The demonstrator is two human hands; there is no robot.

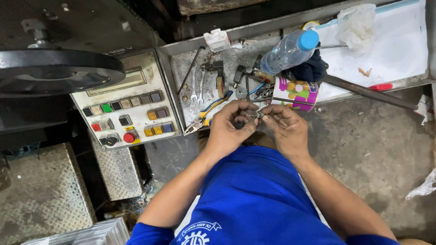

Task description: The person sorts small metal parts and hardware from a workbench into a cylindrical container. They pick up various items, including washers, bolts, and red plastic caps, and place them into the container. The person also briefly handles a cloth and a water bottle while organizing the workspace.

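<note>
Left hand (229,129): closed around a small metal part (255,115), fingertips pinching its left end.
Right hand (284,127): pinching the same part from the right; both hands meet at chest height, equally near.
Part's axis: seemingly left to right between the thumbs; too small to tell more.
Just beyond: yellow-handled pliers (213,108) and a colourful cup (295,94) on the metal tray (190,63).
Far: water bottle (288,51).
Far left: control panel (127,106).

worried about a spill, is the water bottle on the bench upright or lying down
Lying down: the bottle rests on its side on the bench, its blue cap on and pointing right.
</note>
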